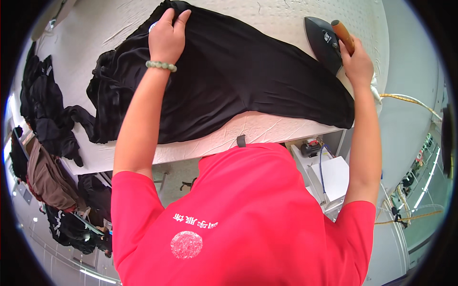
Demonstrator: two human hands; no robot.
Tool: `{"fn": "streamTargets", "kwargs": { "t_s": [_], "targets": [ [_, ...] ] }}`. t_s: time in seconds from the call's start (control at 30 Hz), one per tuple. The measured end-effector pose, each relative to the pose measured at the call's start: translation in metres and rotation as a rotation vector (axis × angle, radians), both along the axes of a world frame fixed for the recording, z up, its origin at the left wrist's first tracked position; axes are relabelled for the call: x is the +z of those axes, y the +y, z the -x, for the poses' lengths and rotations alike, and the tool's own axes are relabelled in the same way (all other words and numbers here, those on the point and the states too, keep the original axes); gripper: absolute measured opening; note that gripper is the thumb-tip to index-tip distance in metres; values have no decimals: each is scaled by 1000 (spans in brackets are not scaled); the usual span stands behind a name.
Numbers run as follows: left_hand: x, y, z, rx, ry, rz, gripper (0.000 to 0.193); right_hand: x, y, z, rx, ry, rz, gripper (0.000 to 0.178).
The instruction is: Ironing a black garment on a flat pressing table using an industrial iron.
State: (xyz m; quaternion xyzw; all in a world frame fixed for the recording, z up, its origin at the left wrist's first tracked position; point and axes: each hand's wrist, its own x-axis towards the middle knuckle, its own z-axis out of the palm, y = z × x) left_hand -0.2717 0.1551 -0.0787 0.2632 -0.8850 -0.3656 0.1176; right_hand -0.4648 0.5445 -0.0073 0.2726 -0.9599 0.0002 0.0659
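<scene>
A black garment lies spread across the pale padded table, with its left part wrinkled and its right part narrower and smoother. At its far left edge my left hand grips the fabric between thumb and fingers, and a green bead bracelet circles that wrist. A small white and blue spot shows beside those fingers. Over on the right, my right hand is closed round the wooden handle of a dark iron. The iron is at the garment's far right edge, its pointed tip facing away from me.
More black garments hang over the table's left end. Brown and black clothes hang lower at the left. A white and yellow cord runs off to the right. Below the table's front edge are white equipment and a dark motor-like part.
</scene>
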Motion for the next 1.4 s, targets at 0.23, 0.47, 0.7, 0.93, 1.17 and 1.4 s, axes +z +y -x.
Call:
{"fn": "streamTargets", "kwargs": {
  "t_s": [0.23, 0.47, 0.7, 0.93, 1.17, 1.4],
  "targets": [
    [-6, -17, 15, -109, 138, -147, 38, 54, -42, -16, -349, -832, 139, 45],
    [-11, -26, 18, -170, 34, -153, 36, 28, -126, -127, 380, -710, -226, 54],
    [7, -26, 22, -152, -231, -273, 16, 15, -173, -135, 412, -529, -3, 50],
    [-8, -39, 34, -181, 47, -346, 38, 42, -80, -153, 554, -835, -494, 45],
    [-3, -34, 38, -252, 81, -447, 36, 16, -43, -22, 42, -390, 50, 47],
    [6, -53, 26, -447, -286, -195, 55, 21, -82, -3, 365, 178, -7, 35]
  ]
}}
